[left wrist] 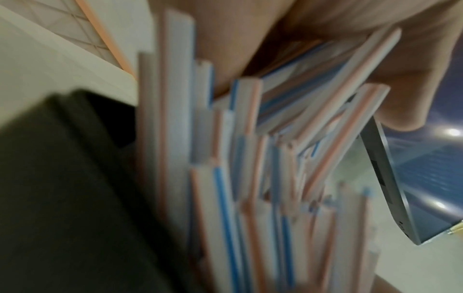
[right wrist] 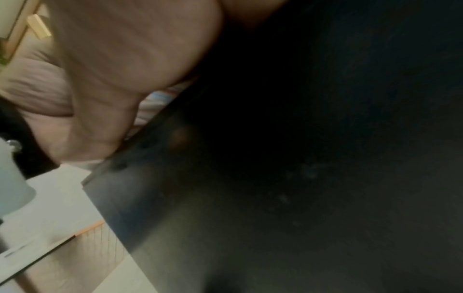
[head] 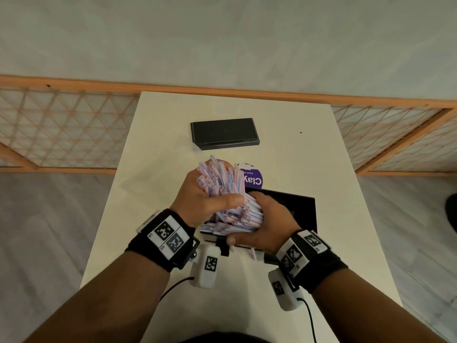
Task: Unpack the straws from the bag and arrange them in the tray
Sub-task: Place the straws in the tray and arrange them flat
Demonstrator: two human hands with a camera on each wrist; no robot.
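A thick bundle of paper-wrapped straws (head: 222, 191), white with red and blue stripes, is held between both hands just above a black tray (head: 305, 214) in the head view. My left hand (head: 212, 194) grips the bundle's far part, thumb across the top. My right hand (head: 262, 219) wraps the near end, which reaches down to the tray's left part. Behind the bundle lies the bag's purple label (head: 253, 180). The left wrist view shows blurred straws (left wrist: 225, 178) beside the tray (left wrist: 62, 198). In the right wrist view, my palm (right wrist: 125, 69) and the tray wall (right wrist: 275, 178) fill the frame.
A shut black box (head: 223, 133) lies further back on the white table (head: 346, 243). The table's left and right edges drop to a grey floor. A wooden lattice screen (head: 61, 132) runs along the wall behind it.
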